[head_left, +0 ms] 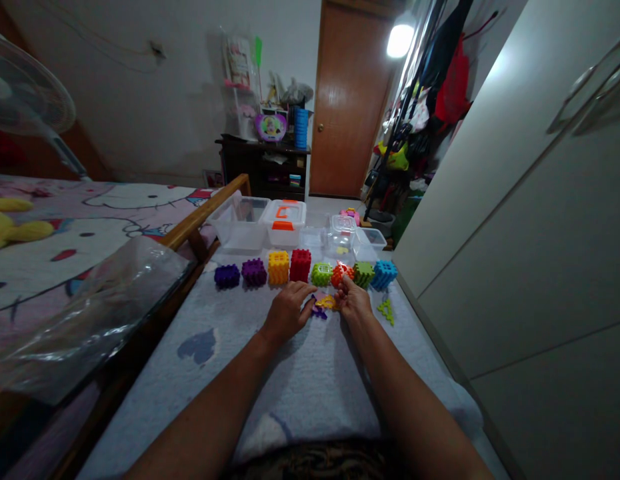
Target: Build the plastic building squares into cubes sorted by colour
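Stacks of toothed plastic building pieces stand in a row across the cloth-covered surface, sorted by colour. My right hand has its fingertips closed on an orange toothed piece at the orange stack's place, between a light green stack and a darker green stack. My left hand lies palm down with its fingers apart, beside a small loose pile. In that pile are a yellow piece and a purple piece. A green triangular piece lies alone to the right.
Dark blue, purple, yellow, red and light blue stacks complete the row. Behind stand a clear bin, a lidded box with orange latches and smaller clear containers. A wooden bed rail borders the left, a cabinet the right.
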Available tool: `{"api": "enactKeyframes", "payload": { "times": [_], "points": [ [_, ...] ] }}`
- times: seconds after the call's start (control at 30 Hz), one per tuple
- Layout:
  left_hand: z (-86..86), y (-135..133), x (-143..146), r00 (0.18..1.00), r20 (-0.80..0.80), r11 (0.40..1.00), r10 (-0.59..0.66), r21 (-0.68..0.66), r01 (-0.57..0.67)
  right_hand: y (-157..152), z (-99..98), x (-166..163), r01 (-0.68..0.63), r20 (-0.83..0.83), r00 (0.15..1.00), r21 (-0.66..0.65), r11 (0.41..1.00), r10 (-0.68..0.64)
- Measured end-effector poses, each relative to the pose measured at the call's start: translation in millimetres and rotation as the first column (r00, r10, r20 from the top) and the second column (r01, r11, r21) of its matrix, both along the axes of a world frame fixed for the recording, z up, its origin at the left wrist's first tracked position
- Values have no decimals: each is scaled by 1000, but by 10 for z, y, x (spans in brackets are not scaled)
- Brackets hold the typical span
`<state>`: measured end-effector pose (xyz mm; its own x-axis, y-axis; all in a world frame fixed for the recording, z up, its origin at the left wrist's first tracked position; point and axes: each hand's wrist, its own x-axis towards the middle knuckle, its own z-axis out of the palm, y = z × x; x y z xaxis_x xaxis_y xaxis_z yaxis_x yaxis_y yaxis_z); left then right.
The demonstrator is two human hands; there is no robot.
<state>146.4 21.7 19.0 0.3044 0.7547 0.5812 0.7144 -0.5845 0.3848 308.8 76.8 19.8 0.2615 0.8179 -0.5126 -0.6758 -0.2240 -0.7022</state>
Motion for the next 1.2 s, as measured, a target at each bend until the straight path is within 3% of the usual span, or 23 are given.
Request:
{"api": "enactKeyframes", "payload": {
  "times": [0.37, 0.87, 1.0, 1.07, 1.1, 1.13, 1.2],
  "points": [
    [-17, -1, -2, 1000, 15, 1000, 7, -24, -7, -126, -25, 196, -32, 30, 999, 4, 999, 32],
    [-3, 25, -49, 998, 59, 998, 39, -51, -36, -146, -20, 147, -71, 101, 993, 81, 994, 63],
    [22, 66, -115, 994, 87, 994, 70, -93, -62, -275, 29, 221, -137, 221, 969, 114, 984, 110],
    [32, 72, -172, 995, 54, 982, 89, -171, -79, -346, 40, 285, -292, 439, 874, 136, 947, 207],
    [33, 66, -206, 996, 18, 971, 92, -223, -86, -376, 39, 318, -393, 592, 768, 133, 910, 245],
    [31, 53, -243, 996, -27, 958, 89, -272, -93, -400, 34, 346, -491, 744, 617, 109, 864, 256],
    [15, 10, -324, 990, -114, 938, 78, -329, -112, -428, 12, 382, -630, 955, 225, -9, 776, 194]
  ]
}}
